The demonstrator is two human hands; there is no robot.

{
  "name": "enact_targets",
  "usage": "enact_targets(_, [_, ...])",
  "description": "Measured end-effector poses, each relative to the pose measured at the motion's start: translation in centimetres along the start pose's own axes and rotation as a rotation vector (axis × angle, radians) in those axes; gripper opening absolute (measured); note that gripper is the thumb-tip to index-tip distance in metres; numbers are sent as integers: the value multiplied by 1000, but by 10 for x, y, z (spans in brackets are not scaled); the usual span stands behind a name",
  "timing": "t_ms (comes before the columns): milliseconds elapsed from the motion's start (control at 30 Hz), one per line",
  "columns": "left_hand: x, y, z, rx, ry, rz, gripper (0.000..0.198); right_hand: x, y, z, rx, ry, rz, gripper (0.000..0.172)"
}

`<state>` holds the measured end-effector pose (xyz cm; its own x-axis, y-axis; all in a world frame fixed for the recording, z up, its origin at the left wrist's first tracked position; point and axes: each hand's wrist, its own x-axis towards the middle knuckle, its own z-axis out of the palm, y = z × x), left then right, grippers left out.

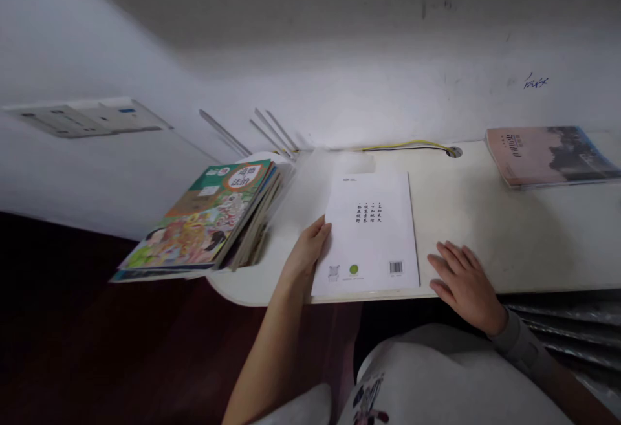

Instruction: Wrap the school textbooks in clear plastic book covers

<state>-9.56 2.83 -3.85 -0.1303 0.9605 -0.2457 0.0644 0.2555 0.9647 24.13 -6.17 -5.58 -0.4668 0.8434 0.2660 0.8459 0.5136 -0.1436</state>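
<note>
A white book [367,244] lies flat on the white desk, its back cover up, with columns of black writing, a green round mark and a barcode. At its left edge, my left hand [306,247] grips the side with fingers and thumb close together; part of the fingers is hidden. My right hand [466,288] rests on the desk to the right of the book, apart from it, fingers stretched out and holding nothing. Left of the book, a blurry see-through sheet [295,195] leans toward the stack.
A stack of books [208,218] with a colourful top cover sits at the desk's left end, overhanging its edge. A pink book [546,156] lies at the back right. Yellow and dark cables [412,145] run along the wall into a desk hole [454,152].
</note>
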Motion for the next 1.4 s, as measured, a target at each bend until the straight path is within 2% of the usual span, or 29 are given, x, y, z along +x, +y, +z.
enact_targets(100, [1, 3, 1, 193, -11, 62, 34, 0, 1, 0, -8, -6, -1, 39])
enact_targets(167, [1, 5, 1, 379, 32, 104, 33, 0, 1, 0, -10, -3, -1, 39])
enact_targets(367, [-19, 4, 6, 1098, 352, 252, 35, -1, 0, -2, -24, 10, -9, 38])
enact_targets(467, [-34, -1, 11, 1261, 362, 265, 37, -2, 1, 0, -51, 1, -32, 39])
enact_targets(600, [-43, -8, 18, 1238, 327, 240, 41, -5, 5, 5, -70, 0, -52, 40])
enact_targets(967, [-46, -8, 24, 1058, 366, 306, 32, -5, 7, 6, -68, 18, -60, 40])
enact_targets(1067, [-44, -8, 25, 1070, 395, 300, 33, -5, 7, 6, -67, 15, -58, 40])
enact_targets(1267, [-43, -3, 27, 1099, 352, 237, 24, -4, 6, 4, -77, 23, -62, 39])
enact_targets(1400, [-43, 6, 25, 943, 355, 254, 23, -4, 4, 4, -72, 20, -59, 39])
